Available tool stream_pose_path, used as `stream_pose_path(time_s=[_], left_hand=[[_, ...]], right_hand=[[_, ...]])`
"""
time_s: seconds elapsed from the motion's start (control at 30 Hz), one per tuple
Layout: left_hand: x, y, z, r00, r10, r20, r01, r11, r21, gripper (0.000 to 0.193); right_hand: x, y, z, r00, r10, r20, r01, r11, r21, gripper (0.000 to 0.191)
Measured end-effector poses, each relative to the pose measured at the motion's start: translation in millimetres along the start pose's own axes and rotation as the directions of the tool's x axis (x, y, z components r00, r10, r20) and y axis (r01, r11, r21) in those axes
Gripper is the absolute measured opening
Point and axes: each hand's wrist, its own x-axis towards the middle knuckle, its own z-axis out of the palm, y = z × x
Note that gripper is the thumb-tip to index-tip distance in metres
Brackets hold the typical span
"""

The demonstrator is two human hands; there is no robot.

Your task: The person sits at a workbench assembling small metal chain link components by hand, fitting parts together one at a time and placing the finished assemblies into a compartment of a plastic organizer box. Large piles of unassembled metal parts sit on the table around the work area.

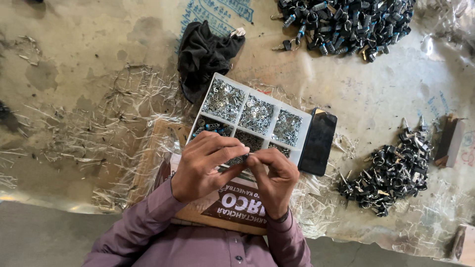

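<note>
**A:** From the head camera, your left hand (205,165) and right hand (273,179) meet just above the near edge of the white compartment tray (297,151). Both sets of fingers are curled in tight, tips nearly touching each other. You seem to pinch a small dark piece (238,159) between them, though it is too small and too covered to say which hand truly has it.

**B:** And how would that piece handle?

**A:** My guess: light, stiff, metal, and easy to lose. Take it at the fingertips by its edges, as you appear to be doing; a loose pinch would let it slip into the tray.

**B:** What lies around your hands?

**A:** The tray's far compartments hold heaps of tiny shiny metal parts (256,114); the nearer ones hold darker bits. A black phone (318,141) lies touching the tray's right side. The tray rests partly on a cardboard box (232,205) in front of you. A black cloth (203,54) sits just beyond the tray. Two heaps of dark keyed lock parts lie apart from you: one pile (391,173) to your right, another far pile (346,24) at the top. Everything sits on a worn plastic sheet (89,99).
</note>
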Motion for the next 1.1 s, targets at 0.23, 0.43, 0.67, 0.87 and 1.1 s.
stream_pose_path(time_s=[0.23,0.43,0.67,0.87,1.1], left_hand=[[-6,-11,3,1.0,-0.02,0.003,0.02,1.0,0.008,0.035],[-5,-17,4,0.994,-0.112,-0.021,0.113,0.989,0.098,0.038],[-2,-11,-6,0.993,-0.116,-0.014,0.117,0.991,0.07,0.039],[-2,-9,-7,0.998,-0.062,-0.006,0.062,0.996,0.057,0.038],[-5,-7,-7,1.0,-0.027,-0.007,0.027,0.998,0.056,0.039]], right_hand=[[24,-6,-10,0.999,0.02,-0.047,-0.031,0.97,-0.24,0.022],[40,2,23,0.918,0.012,0.396,0.342,0.48,-0.808,0.019],[36,-16,10,0.969,-0.233,0.08,0.231,0.746,-0.624,0.007],[25,-24,8,0.994,-0.092,0.055,0.104,0.953,-0.284,0.005],[20,-23,2,0.99,0.078,0.117,-0.075,0.997,-0.028,0.004]])
